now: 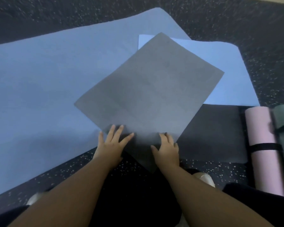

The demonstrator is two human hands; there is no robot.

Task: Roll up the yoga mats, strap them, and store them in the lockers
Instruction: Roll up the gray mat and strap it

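No readable text. Left hand (112,141) flat, fingers spread on matte grey foam mat (147,95); right hand (167,149) grasps mat's near edge.
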